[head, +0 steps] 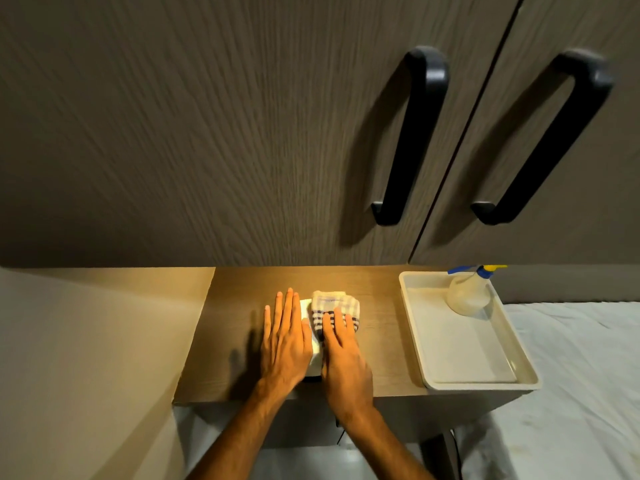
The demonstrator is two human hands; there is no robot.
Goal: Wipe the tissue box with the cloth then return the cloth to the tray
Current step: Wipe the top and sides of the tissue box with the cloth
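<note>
A white tissue box (314, 355) lies on the wooden shelf, mostly covered by my hands. A folded cloth (333, 307) with dark blue stripes rests on top of the box. My right hand (343, 355) presses flat on the near part of the cloth, fingers spread over it. Along the box's left side lies my left hand (284, 341), flat, with its fingers straight and together, steadying the box. The white tray (460, 344) stands to the right of the box on the same shelf.
A clear spray bottle (468, 292) with a blue and yellow head stands in the tray's far corner. Cabinet doors with two black handles (412, 133) hang overhead. White bedding (571, 375) lies to the right, a wall to the left.
</note>
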